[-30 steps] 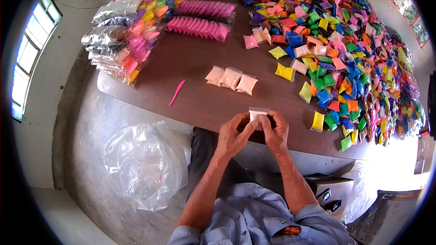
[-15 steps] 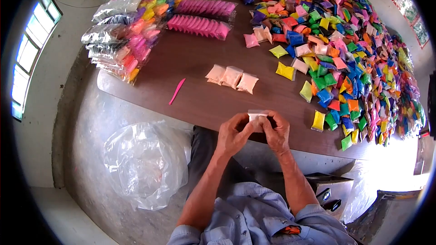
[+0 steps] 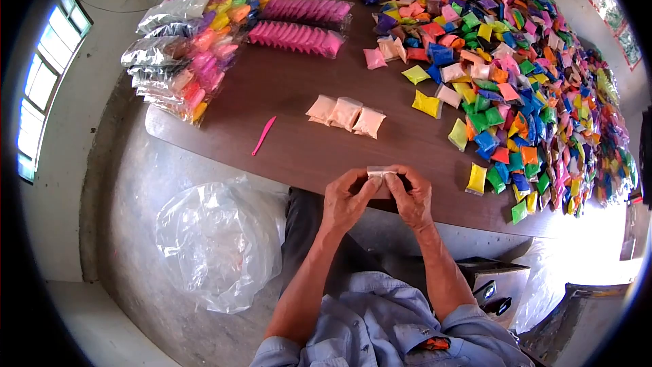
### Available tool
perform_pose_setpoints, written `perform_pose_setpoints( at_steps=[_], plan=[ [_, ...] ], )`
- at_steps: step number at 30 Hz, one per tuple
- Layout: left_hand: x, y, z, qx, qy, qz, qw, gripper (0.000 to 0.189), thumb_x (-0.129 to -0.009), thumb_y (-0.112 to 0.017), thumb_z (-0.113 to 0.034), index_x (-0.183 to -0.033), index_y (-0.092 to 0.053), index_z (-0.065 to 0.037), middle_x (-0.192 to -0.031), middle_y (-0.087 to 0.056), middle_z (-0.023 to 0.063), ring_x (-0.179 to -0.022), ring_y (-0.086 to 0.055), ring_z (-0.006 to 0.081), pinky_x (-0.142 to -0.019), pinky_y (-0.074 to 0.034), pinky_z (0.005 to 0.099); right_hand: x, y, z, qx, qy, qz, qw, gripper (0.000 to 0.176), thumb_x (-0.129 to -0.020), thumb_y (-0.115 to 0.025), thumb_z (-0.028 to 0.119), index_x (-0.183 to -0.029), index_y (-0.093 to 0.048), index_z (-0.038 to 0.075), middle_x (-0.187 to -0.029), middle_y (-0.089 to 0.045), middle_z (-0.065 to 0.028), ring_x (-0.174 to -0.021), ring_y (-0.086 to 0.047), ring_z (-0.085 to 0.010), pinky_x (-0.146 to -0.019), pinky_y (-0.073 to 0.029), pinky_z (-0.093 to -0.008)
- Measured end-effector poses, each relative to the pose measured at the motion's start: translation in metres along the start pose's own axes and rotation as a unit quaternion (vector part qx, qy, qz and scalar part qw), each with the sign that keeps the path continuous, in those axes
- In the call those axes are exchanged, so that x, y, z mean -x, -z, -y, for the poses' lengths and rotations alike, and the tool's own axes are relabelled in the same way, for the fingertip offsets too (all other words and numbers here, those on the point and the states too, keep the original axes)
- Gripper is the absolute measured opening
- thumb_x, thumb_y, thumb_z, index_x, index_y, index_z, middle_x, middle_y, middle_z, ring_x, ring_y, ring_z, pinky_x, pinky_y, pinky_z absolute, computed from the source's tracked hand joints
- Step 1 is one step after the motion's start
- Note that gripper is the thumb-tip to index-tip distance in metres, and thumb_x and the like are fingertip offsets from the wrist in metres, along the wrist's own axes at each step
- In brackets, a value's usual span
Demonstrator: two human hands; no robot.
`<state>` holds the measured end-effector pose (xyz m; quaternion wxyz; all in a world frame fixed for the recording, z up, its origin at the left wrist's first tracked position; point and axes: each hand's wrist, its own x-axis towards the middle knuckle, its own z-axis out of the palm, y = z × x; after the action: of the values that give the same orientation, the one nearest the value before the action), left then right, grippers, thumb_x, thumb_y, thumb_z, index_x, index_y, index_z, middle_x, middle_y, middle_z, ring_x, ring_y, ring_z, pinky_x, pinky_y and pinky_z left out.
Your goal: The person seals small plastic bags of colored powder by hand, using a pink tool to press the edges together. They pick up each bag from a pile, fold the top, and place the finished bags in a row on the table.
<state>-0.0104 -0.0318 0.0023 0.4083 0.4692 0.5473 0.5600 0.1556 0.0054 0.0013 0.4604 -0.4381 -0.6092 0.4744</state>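
Observation:
Near the table's front edge, my left hand (image 3: pixel 346 197) and my right hand (image 3: pixel 411 197) pinch a small clear packet (image 3: pixel 382 171) between them, thumbs side by side on its upper part. The packet's lower part is mostly hidden by my fingers. Beyond my hands lie several pale peach packets (image 3: pixel 345 114) in a short overlapping row. A pink plastic knife-like tool (image 3: pixel 263 136) rests to the left of them on the brown table (image 3: pixel 292 81).
Loose colourful packets (image 3: pixel 485 119) form a big heap on the right. Two bagged rows of pink packets (image 3: pixel 295 37) lie at the back, beside stacked filled bags (image 3: pixel 163 51) on the left. A large clear plastic bag (image 3: pixel 221 248) is on the floor at left.
Both thumbs have shifted up to the packet's upper part and now sit side by side. The packet has moved slightly left.

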Motion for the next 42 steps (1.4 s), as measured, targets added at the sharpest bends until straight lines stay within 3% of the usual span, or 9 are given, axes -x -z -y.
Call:
perform_pose_setpoints(
  at_steps=[4,8,17,19,32,35,37,40,42],
  plan=[
    [0.000,0.003,0.001,0.026,0.024,0.000,0.999,0.021,-0.100,-0.073,-0.015,-0.110,-0.074,0.004,-0.086,-0.071,0.0044,-0.080,-0.062,0.0085,-0.071,-0.051,0.0248,-0.001,-0.001,-0.008,0.012,0.035,-0.005,0.999,0.014,-0.102,-0.070,0.011,-0.109,-0.074,0.001,-0.093,-0.071,0.0029,-0.084,-0.059,-0.0057,-0.074,-0.051,-0.0240],
    [-0.001,0.004,0.003,-0.006,0.010,-0.007,1.000,0.019,-0.100,-0.073,-0.019,-0.104,-0.076,-0.001,-0.084,-0.069,0.0006,-0.076,-0.062,0.0077,-0.067,-0.050,0.0236,-0.002,-0.002,-0.007,0.024,0.042,0.003,0.999,0.013,-0.101,-0.071,0.011,-0.108,-0.074,0.000,-0.090,-0.071,0.0014,-0.081,-0.059,-0.0065,-0.072,-0.051,-0.0251],
    [0.000,0.002,0.002,0.024,0.003,0.002,1.000,0.022,-0.099,-0.074,-0.016,-0.108,-0.073,0.004,-0.086,-0.071,0.0058,-0.079,-0.063,0.0099,-0.069,-0.051,0.0268,-0.002,-0.005,-0.007,0.012,0.028,-0.029,0.999,0.014,-0.102,-0.071,0.013,-0.108,-0.073,0.000,-0.085,-0.068,0.0014,-0.080,-0.058,-0.0068,-0.071,-0.051,-0.0256],
    [0.000,0.002,-0.012,-0.026,-0.026,0.024,0.999,0.025,-0.098,-0.075,-0.023,-0.093,-0.070,0.000,-0.076,-0.064,0.0009,-0.072,-0.058,0.0086,-0.061,-0.046,0.0263,-0.002,-0.005,-0.008,0.009,0.032,-0.042,0.999,0.014,-0.102,-0.071,0.013,-0.108,-0.073,0.000,-0.085,-0.067,0.0016,-0.080,-0.058,-0.0068,-0.071,-0.051,-0.0253],
    [-0.001,0.000,0.008,-0.042,-0.035,-0.003,0.998,0.022,-0.098,-0.075,-0.015,-0.086,-0.065,0.000,-0.071,-0.057,-0.0022,-0.067,-0.049,0.0059,-0.056,-0.040,0.0253,-0.005,-0.004,-0.004,0.018,0.028,0.004,0.999,0.018,-0.104,-0.068,0.015,-0.110,-0.073,-0.001,-0.088,-0.070,-0.0001,-0.080,-0.060,-0.0072,-0.071,-0.052,-0.0254],
    [0.000,-0.001,-0.004,-0.027,-0.049,-0.005,0.998,0.024,-0.097,-0.076,-0.016,-0.085,-0.064,0.000,-0.070,-0.056,-0.0009,-0.066,-0.049,0.0065,-0.055,-0.040,0.0264,-0.004,-0.005,-0.010,-0.002,0.008,-0.009,1.000,0.018,-0.104,-0.068,0.015,-0.110,-0.073,-0.001,-0.089,-0.071,-0.0011,-0.080,-0.062,-0.0075,-0.071,-0.054,-0.0259],
    [0.000,0.000,-0.017,-0.115,-0.037,0.025,0.992,0.024,-0.096,-0.078,-0.019,-0.094,-0.068,0.002,-0.074,-0.064,0.0106,-0.066,-0.054,0.0125,-0.059,-0.046,0.0323,-0.004,-0.008,-0.007,-0.022,-0.012,-0.029,0.999,0.017,-0.104,-0.068,0.015,-0.110,-0.073,-0.001,-0.090,-0.072,-0.0015,-0.080,-0.063,-0.0076,-0.071,-0.054,-0.0262],
    [0.000,-0.001,-0.008,-0.102,-0.032,0.013,0.994,0.025,-0.097,-0.077,-0.021,-0.094,-0.069,0.002,-0.073,-0.064,0.0120,-0.066,-0.055,0.0133,-0.059,-0.046,0.0329,-0.003,-0.008,-0.002,-0.082,-0.032,-0.037,0.995,0.017,-0.105,-0.067,0.014,-0.109,-0.073,-0.001,-0.089,-0.073,-0.0024,-0.079,-0.064,-0.0087,-0.071,-0.055,-0.0268],
    [0.000,0.000,-0.005,-0.089,-0.032,0.009,0.995,0.026,-0.096,-0.077,-0.022,-0.090,-0.068,0.002,-0.072,-0.061,0.0081,-0.065,-0.053,0.0118,-0.058,-0.044,0.0310,-0.006,-0.005,-0.004,0.034,0.050,-0.013,0.998,0.021,-0.107,-0.065,0.016,-0.112,-0.072,-0.003,-0.092,-0.073,-0.0032,-0.083,-0.065,-0.0089,-0.074,-0.055,-0.0262]
  ],
)
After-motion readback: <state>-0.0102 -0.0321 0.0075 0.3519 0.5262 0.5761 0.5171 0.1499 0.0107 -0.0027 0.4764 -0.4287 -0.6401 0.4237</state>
